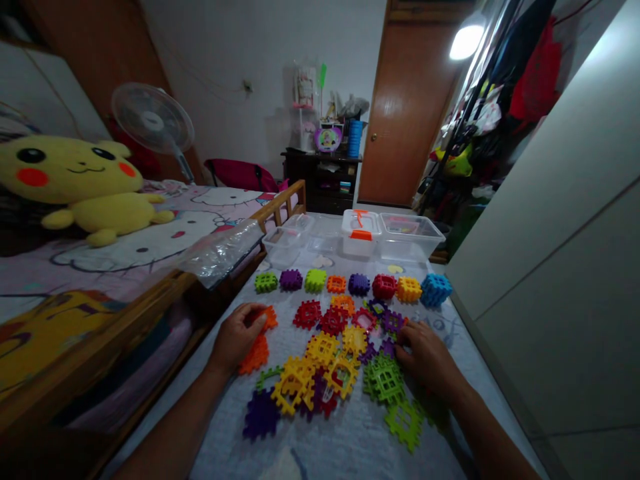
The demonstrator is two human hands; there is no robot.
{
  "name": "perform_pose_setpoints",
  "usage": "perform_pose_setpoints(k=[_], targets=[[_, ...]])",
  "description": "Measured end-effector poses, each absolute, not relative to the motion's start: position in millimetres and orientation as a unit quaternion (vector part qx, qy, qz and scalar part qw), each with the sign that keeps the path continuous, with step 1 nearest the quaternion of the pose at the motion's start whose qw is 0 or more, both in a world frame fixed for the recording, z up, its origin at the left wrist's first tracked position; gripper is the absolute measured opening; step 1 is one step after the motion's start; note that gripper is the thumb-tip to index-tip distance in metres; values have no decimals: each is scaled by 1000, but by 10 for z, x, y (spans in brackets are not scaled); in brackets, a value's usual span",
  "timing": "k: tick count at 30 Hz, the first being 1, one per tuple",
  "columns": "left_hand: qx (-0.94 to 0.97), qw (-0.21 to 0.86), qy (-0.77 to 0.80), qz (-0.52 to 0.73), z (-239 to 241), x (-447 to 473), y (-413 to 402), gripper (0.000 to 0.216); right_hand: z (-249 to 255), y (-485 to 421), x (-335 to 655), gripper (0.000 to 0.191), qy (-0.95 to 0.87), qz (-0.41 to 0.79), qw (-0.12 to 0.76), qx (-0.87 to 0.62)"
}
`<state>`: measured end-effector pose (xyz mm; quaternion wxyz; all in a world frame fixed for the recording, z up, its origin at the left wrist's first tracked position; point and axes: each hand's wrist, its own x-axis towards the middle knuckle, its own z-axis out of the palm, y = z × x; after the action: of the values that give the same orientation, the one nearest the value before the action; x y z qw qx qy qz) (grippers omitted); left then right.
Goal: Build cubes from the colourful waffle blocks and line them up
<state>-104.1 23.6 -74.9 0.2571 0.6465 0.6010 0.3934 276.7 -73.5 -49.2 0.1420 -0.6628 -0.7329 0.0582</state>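
My left hand [239, 339] is closed at the left of the pile, with thumb and fingers pinching an orange square plastic building piece [271, 317]. Another orange piece [255, 355] lies under its thumb side. On the right, my right hand [425, 352] has curled fingers by the purple pieces [393, 323]; what lies between its fingertips is hidden. Between the hands lie loose notched pieces: red [334, 321], yellow [323, 349] and dark purple [262, 414]. Green pieces [384, 379] lie just below my right hand.
Behind the pile runs a row of colour-sorted stacks, from green [266, 283] to blue [436, 290]. Farther back stand clear plastic boxes [410, 245], one with a lidded top and orange clips [361, 235]. A wooden bed rail [220, 293] borders the left; a white cabinet [565, 267] borders the right.
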Motion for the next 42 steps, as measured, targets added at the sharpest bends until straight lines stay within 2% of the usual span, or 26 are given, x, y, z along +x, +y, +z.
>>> perform_pose_setpoints(k=[7, 11, 13, 18, 23, 29, 31, 34, 36, 42], targets=[[646, 262, 594, 402, -773, -1060, 242, 34, -436, -742, 2780, 7, -695, 136, 244, -662], [653, 265, 594, 387, -768, -1065, 235, 36, -464, -715, 2860, 22, -632, 230, 345, -655], [654, 264, 599, 379, -764, -1063, 234, 37, -474, -698, 2912, 23, -593, 250, 398, -654], [649, 260, 604, 382, -790, -1071, 259, 36, -477, -642, 2951, 16, -559, 137, 472, -668], [652, 263, 603, 377, -809, -1092, 268, 35, -531, -580, 2882, 3, -637, 34, 417, -648], [652, 264, 601, 378, -791, -1077, 264, 35, -577, -584, 2879, 3, -710, 39, 336, -618], [653, 266, 601, 377, -784, -1072, 263, 35, -593, -584, 2906, 10, -704, 36, 333, -626], [652, 265, 603, 376, -777, -1068, 259, 36, -634, -571, 2940, 37, -691, 47, 320, -646], [649, 264, 605, 377, -775, -1067, 255, 36, -664, -557, 2950, 48, -682, 69, 305, -661], [647, 271, 608, 372, -791, -1076, 254, 36, -693, -529, 2929, 50, -658, 91, 312, -679]])
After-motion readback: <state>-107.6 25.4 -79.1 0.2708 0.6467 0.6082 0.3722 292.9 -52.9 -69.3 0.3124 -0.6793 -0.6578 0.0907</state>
